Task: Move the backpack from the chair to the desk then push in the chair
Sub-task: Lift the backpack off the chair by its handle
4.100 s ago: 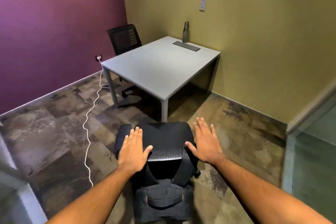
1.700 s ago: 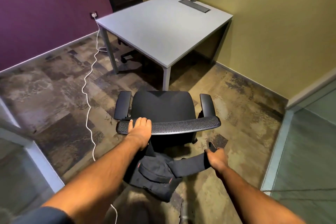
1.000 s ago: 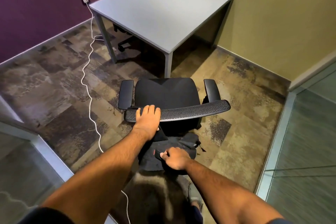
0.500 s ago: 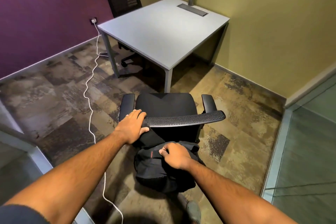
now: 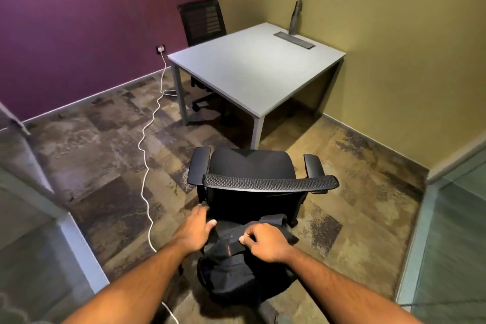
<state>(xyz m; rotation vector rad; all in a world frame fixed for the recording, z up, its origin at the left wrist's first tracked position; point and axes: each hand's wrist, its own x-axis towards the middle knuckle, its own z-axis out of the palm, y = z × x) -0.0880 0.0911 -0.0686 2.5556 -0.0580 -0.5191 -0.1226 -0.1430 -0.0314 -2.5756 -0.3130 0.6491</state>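
The backpack (image 5: 231, 268) is being held behind the chair (image 5: 252, 173), clear of the backrest and hanging low in front of the person, no longer draped over the chair back as it was a few seconds ago. The right hand (image 5: 265, 242) is being kept closed on the top of the backpack, fingers curled around what appears to be its handle or a fold of fabric. The left hand (image 5: 196, 231), which half a second ago was being rested on the backrest, is now being brought down beside the backpack; its fingers are loosely extended at the bag's upper left edge, and whether anything is being gripped there cannot be told.

This is being read as the lift-off stage being completed: the bag is being freed from the chair, so the carry to the desk (image 5: 252, 68) is being opened up next. The desk is standing well apart, beyond the chair, with a bottle (image 5: 294, 18) near its far edge and most of its top bare. A white cable (image 5: 147, 139) is trailing across the floor to the left of the chair, and it is being judged a snag risk for feet or castors. The chair is not yet being pushed in; it is facing the desk's near corner
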